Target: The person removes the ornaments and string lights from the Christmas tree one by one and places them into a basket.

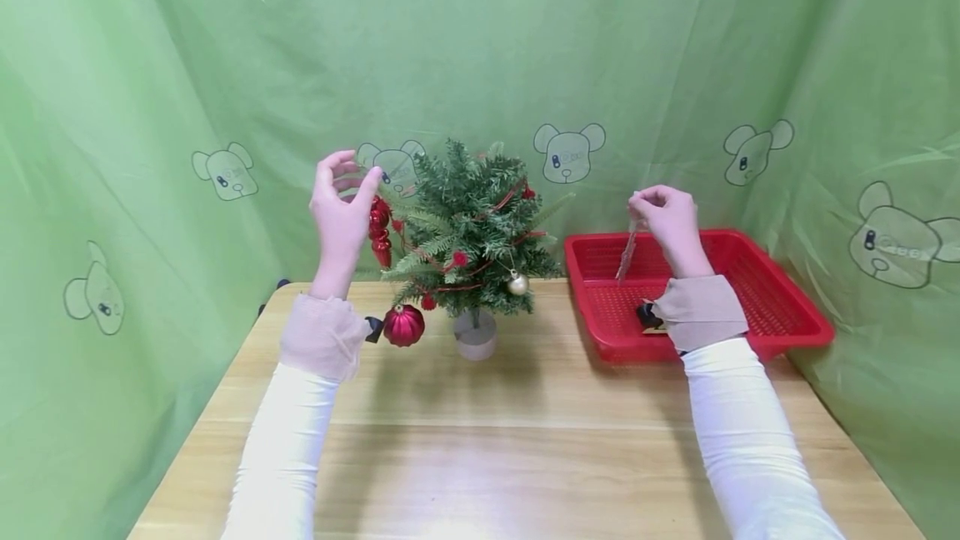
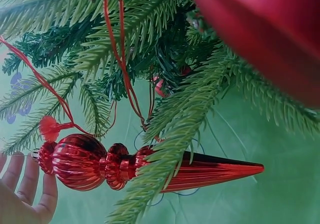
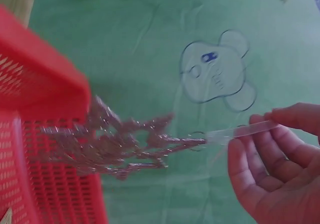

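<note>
My right hand [image 1: 672,223] pinches a pale translucent ribbon loop [image 3: 245,130] between thumb and fingers. From the loop hangs a glittery pinkish openwork ornament [image 3: 120,144], its exact shape blurred, above the red basket [image 1: 780,286]. At the tree's left side my left hand [image 1: 341,211] is raised with fingers spread and nothing between them. Beside its fingers a shiny red drop-shaped ornament [image 2: 80,161] hangs on a red cord from the small Christmas tree [image 1: 480,215]. A ribbed dark-red ball [image 1: 403,325] hangs lower on that side.
A gold ball [image 1: 517,282] and red cord garland with small red tufts decorate the tree, which stands on a pale round base [image 1: 476,338]. Inside the basket lies a black item [image 1: 647,314], partly hidden by my right wrist. Green curtains [image 1: 480,48] surround the wooden table [image 1: 480,440].
</note>
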`<state>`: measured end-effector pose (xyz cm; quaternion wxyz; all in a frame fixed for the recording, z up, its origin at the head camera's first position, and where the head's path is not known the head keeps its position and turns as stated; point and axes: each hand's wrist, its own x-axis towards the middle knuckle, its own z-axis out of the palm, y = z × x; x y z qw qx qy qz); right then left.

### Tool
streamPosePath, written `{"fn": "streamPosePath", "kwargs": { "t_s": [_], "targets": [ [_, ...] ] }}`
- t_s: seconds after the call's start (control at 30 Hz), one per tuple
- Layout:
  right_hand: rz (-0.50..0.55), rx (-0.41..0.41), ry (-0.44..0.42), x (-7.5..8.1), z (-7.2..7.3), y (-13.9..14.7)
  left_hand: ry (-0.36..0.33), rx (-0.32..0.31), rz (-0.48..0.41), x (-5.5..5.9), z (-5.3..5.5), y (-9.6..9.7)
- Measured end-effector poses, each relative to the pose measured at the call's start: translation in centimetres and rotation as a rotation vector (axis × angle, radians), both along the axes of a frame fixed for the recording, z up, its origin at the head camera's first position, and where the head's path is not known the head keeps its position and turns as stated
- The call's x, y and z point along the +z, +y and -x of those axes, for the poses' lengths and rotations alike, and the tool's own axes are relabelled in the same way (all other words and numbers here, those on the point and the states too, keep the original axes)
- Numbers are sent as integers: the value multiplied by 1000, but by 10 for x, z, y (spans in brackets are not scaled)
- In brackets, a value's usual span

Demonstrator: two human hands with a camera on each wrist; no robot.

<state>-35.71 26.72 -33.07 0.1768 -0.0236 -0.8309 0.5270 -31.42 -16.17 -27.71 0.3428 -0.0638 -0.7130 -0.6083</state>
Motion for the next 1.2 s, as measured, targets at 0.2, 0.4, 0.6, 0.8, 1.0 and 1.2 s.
{"fn": "streamPosePath", "kwargs": {
  "t_s": [0.2,0.4,0.6,0.8,1.0,1.2],
  "targets": [
    [-280,91,-230,-19,9,15,-1,-1,-7,0,-1,0],
    [-395,174,-394,-31,10,22,3,-9,-3,0,-1,0],
    [-494,160,-383,-30,6,23,9,-4,3,-2,1,0],
    [-615,42,-300,-34,6,27,6,-5,8,-1,1,-1],
    [-619,-41,-277,-35,6,25,13,-7,-1,-1,1,-1],
    [-596,-9,-250,-32,4,18,8,-14,-16,-2,1,-1]
  ]
}}
